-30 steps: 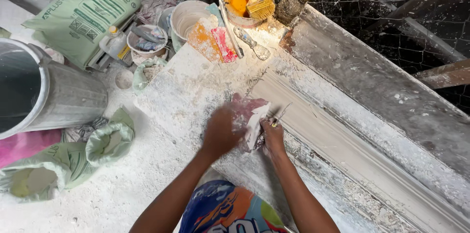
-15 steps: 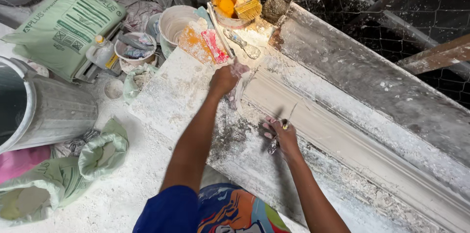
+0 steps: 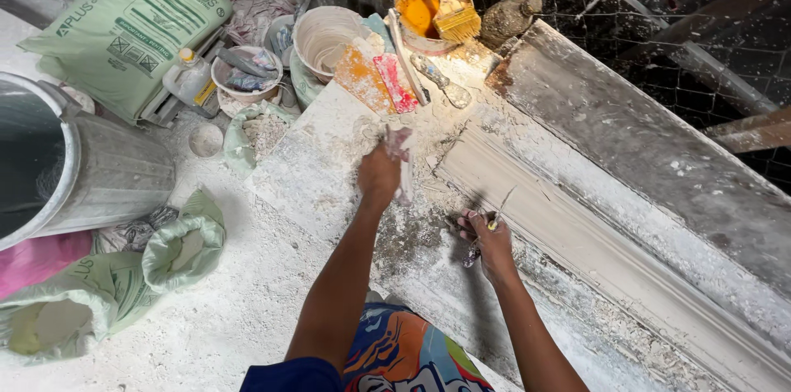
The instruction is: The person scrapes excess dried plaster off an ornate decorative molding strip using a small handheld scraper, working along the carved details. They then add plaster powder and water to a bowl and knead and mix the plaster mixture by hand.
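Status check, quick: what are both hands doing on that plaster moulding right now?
Left hand grips a plaster-caked rag on the slab. Right hand holds a thin tool beside the long moulding. Loose plaster crumbs lie between the hands.

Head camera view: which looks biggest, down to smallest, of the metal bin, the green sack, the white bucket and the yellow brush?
1. Green sack; metal bin similar, partly cut off.
3. White bucket.
4. Yellow brush.
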